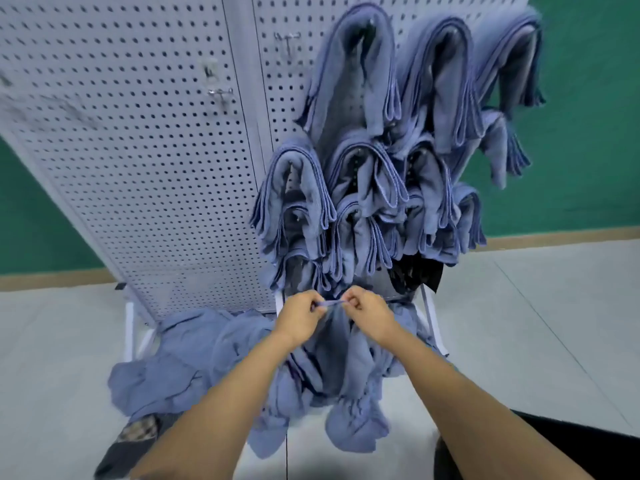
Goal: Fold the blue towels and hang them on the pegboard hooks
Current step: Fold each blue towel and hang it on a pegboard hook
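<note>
A: Blue terry towel, which step?
B: Folding, just starting. Left hand and right hand both pinch its top edge, low before white perforated metal pegboard. Next probably: spread corners, halve, lift to bare metal hook.
A: Containers?
B: None seen. Loose blue towel heap on floor; folded blue towels hang on hooks.

The single camera sits on my head and looks forward and steeply down along my forearms, its wide lens making the pegboard ahead appear to lean and curve. It is close in: my left grip and right grip sit just below mid-frame, with the floor filling both lower sides.
</note>
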The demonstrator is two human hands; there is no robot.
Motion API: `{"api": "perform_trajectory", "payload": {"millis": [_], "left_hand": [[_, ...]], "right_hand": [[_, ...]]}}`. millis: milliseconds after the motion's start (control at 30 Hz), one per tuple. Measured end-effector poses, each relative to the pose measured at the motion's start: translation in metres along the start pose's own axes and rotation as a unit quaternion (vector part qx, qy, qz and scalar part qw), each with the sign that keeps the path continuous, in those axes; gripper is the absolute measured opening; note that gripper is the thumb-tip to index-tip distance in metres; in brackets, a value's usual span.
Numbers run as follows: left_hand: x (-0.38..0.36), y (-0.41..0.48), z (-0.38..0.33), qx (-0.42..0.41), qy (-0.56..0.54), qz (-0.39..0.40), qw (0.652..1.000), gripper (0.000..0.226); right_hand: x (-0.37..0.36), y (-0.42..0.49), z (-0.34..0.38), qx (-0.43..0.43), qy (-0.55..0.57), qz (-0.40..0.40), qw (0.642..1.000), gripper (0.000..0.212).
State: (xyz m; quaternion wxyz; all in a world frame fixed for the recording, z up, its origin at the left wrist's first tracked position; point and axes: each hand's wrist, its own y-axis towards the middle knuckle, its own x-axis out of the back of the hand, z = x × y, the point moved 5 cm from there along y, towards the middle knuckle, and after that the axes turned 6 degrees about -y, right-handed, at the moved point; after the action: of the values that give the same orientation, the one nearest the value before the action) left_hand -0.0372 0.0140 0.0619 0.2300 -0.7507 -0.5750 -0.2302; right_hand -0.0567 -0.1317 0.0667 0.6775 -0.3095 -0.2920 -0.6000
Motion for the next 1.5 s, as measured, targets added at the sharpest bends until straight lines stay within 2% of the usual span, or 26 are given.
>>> {"api": "perform_trajectory", "payload": {"millis": [133,233,433,500,633,733,833,1000,1100,1167,1200,1233,1300,1400,1467,1500], "left_hand": [[0.041,-0.013,-0.061,-0.051,-0.034,-0.031,0.998,0.011],[0.073,-0.023,-0.104,-0.094,-0.066,-0.031,0.993,0.010],[0.135,-0.049,-0.176,-0.166,-0.220,-0.047,0.960,0.012],[0.140,-0.056,-0.177,-0.177,-0.232,-0.034,0.956,0.018],[0.125,-0.065,-0.137,-0.094,-0.184,0.040,0.978,0.033],[0.111,-0.067,-0.110,-0.018,-0.105,0.147,0.983,0.030],[0.098,-0.068,-0.097,0.045,-0.036,0.227,0.972,0.035],[0.089,-0.074,-0.097,0.077,-0.179,0.317,0.928,0.051],[0.077,-0.078,-0.094,0.080,-0.106,0.391,0.911,0.056],[0.071,-0.078,-0.088,0.100,-0.049,0.393,0.913,0.055],[0.071,-0.079,-0.090,0.105,-0.052,0.381,0.917,0.046],[0.072,-0.079,-0.093,0.105,-0.085,0.363,0.922,0.036],[0.077,-0.076,-0.100,0.109,-0.234,0.312,0.914,0.026],[0.096,-0.072,-0.112,0.096,-0.472,0.230,0.846,0.016],[0.110,-0.070,-0.116,0.076,-0.561,0.178,0.805,0.017],[0.117,-0.069,-0.119,0.059,-0.593,0.154,0.788,0.015]], "right_hand": [[0.067,-0.011,0.049,0.055,0.002,-0.055,0.997,0.019],[0.110,-0.020,0.081,0.092,0.008,-0.088,0.992,0.008],[0.173,-0.038,0.145,0.178,0.090,-0.176,0.964,0.007],[0.181,-0.042,0.151,0.188,0.123,-0.194,0.955,0.009],[0.178,-0.039,0.136,0.155,0.165,-0.219,0.949,0.014],[0.172,-0.030,0.123,0.116,0.174,-0.220,0.953,0.013],[0.169,-0.025,0.125,0.112,0.168,-0.217,0.955,0.016],[0.167,-0.021,0.129,0.069,0.242,-0.248,0.935,0.023],[0.168,-0.020,0.131,0.052,0.297,-0.257,0.918,0.022],[0.169,-0.021,0.132,0.058,0.310,-0.255,0.914,0.020],[0.168,-0.021,0.133,0.063,0.309,-0.247,0.916,0.019],[0.167,-0.021,0.133,0.067,0.307,-0.234,0.920,0.017],[0.163,-0.020,0.132,0.067,0.305,-0.196,0.930,0.013],[0.156,-0.019,0.122,0.051,0.297,-0.150,0.942,0.015],[0.153,-0.024,0.117,0.040,0.282,-0.137,0.949,0.005],[0.152,-0.028,0.115,0.038,0.277,-0.128,0.951,0.007]]}}
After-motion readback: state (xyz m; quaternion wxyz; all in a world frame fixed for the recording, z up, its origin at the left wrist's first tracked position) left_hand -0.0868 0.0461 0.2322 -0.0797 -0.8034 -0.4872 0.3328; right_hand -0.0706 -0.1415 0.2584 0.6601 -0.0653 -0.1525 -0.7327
